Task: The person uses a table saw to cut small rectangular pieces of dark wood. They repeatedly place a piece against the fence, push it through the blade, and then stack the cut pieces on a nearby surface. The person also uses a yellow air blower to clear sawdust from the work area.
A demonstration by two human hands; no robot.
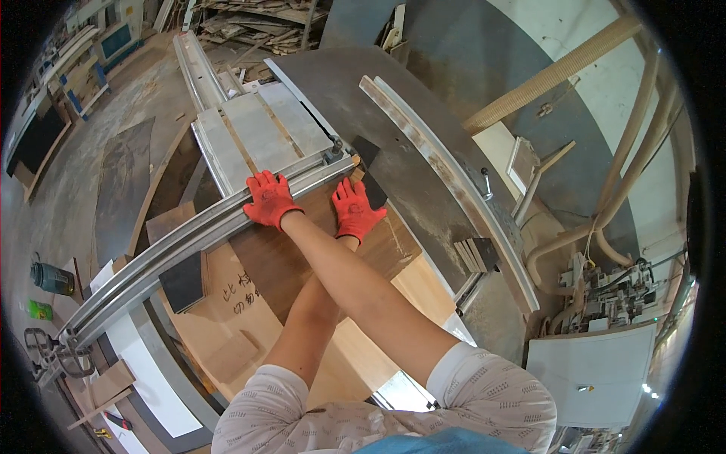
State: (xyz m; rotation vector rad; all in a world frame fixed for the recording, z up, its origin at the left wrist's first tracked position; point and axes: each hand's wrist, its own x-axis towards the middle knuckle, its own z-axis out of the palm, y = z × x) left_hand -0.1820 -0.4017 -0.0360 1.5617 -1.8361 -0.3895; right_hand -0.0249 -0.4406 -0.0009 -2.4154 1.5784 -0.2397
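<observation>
My forearms cross, so my right hand (271,201) is on the left and my left hand (355,210) on the right, both in red gloves. The right hand lies over the long aluminium fence (185,239) of a sliding table saw, its fingers hooked over the far side. With fingers spread, my left hand presses on a brown wood-grain board (265,265) close to the fence's end. A black piece (373,191) lies beside its fingers. The board's far edge butts toward the fence; the blade cannot be made out.
Beyond the fence is the slotted sliding table (261,129). A long rip fence (454,181) crosses the dark saw top on the right. A pale board with handwriting (219,303) and a black block (184,283) lie left. A dark bottle (53,278) stands far left.
</observation>
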